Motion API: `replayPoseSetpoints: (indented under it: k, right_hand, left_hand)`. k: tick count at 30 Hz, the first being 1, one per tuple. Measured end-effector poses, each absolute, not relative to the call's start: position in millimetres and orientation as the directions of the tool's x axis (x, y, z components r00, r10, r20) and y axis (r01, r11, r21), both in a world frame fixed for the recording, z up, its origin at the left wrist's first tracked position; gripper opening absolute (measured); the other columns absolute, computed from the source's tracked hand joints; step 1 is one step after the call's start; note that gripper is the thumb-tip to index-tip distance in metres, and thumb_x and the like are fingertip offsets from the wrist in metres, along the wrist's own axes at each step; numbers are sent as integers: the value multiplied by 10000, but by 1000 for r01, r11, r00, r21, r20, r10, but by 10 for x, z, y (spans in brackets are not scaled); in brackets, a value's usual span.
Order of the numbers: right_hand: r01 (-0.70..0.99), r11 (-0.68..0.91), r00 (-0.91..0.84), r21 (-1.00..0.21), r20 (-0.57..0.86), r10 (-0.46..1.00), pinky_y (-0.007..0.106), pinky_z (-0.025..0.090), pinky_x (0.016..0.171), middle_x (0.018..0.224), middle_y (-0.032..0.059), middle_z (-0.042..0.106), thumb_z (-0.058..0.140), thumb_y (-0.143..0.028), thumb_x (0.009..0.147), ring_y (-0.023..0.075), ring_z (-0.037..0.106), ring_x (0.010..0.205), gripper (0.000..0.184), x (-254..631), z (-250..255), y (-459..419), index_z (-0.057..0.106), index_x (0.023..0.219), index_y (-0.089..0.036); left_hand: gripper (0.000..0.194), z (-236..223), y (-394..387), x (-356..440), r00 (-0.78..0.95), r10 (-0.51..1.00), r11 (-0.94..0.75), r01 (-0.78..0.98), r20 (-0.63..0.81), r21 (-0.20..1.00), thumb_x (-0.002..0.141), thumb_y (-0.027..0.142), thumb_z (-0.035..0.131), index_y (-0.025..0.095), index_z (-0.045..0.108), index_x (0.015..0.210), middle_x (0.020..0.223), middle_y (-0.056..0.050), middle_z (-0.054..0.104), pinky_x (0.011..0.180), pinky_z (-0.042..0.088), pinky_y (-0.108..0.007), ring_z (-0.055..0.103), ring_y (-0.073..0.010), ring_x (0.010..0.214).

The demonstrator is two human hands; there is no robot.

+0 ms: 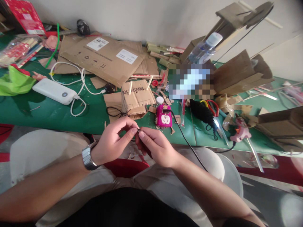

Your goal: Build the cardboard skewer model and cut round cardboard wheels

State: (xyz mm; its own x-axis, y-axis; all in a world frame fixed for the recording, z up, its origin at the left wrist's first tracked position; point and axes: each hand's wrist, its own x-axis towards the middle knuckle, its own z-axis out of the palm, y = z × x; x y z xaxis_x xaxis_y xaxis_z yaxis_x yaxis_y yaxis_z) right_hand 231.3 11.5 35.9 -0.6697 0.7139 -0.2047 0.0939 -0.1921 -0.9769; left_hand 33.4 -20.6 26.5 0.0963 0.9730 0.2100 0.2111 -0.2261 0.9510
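My left hand [118,135], with a metal-band watch [90,157] on its wrist, is closed in a pinch near the table's front edge. Fingertip to fingertip with it, my right hand [157,145] pinches too. Between them shows a small dark bit [139,130], mostly covered by the fingers, whose kind I cannot make out. Just beyond my left hand a thin black cord [115,111] lies looped on cardboard. Behind it stands a small cardboard box [138,94] with two pale sticks upright in its top. Close to my right hand sits a magenta power socket [163,118] with a black cable plugged in.
On the left lie a white power bank [54,90] with its cable and a flattened carton [101,58]. Scissors [214,108] and a pink glue gun [240,132] rest at the right. A plastic bottle [204,49] and cardboard structures [239,72] stand behind; part is pixelated.
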Motion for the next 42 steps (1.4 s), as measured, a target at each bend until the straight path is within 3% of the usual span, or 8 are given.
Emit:
replayPoseSetpoints:
  k: [8, 12, 22, 28, 33, 42]
  right_hand:
    - [149, -112, -673, -982, -184, 717, 227, 411, 536, 678, -22, 572, 490, -607, 1133, 92, 524, 557, 541, 2317, 370, 121, 581, 805, -187]
    - [165, -73, -665, -984, -165, 729, 233, 405, 547, 678, -19, 578, 496, -601, 1133, 95, 521, 568, 538, 2313, 373, 121, 573, 794, -191]
    - [53, -167, -665, -985, -159, 729, 250, 376, 535, 698, -10, 580, 489, -633, 1123, 101, 481, 581, 555, 2351, 369, 112, 613, 830, -179]
    - [132, -35, -654, -991, -113, 748, 255, 382, 580, 676, -17, 568, 540, -533, 1129, 109, 496, 612, 487, 2326, 377, 124, 576, 785, -190]
    - [156, 31, -654, -987, -80, 753, 260, 398, 621, 679, -18, 576, 518, -447, 1144, 114, 511, 635, 436, 2321, 379, 134, 573, 793, -194]
    - [269, 206, -640, -941, -15, 768, 266, 331, 603, 677, -38, 531, 535, -371, 1130, 107, 453, 626, 394, 2321, 349, 129, 512, 773, -207]
  left_hand:
    - [188, 278, -204, 331, 89, 970, -236, 151, 224, 960, 1093, 288, 619, 196, 753, 998, 939, -50, 747, 789, 571, -278, 695, -160, 849]
    - [150, 277, -192, 334, 86, 981, -184, 120, 175, 976, 1043, 310, 709, 189, 755, 966, 889, -51, 747, 738, 579, -293, 712, -175, 811]
    - [103, 248, -206, 334, 84, 985, -157, 116, 148, 981, 1013, 286, 752, 193, 771, 973, 925, -53, 768, 761, 581, -287, 744, -182, 874]
    - [82, 262, -199, 323, 83, 980, -189, 130, 179, 973, 1017, 250, 725, 198, 782, 988, 955, -54, 781, 817, 597, -299, 745, -184, 896]
    - [95, 274, -207, 323, 81, 979, -193, 112, 185, 975, 1014, 260, 724, 191, 788, 1001, 946, -63, 774, 767, 600, -304, 739, -187, 854]
    - [75, 248, -213, 311, 68, 973, -230, 190, 221, 955, 1008, 248, 735, 198, 767, 963, 915, -43, 750, 744, 568, -290, 722, -171, 833]
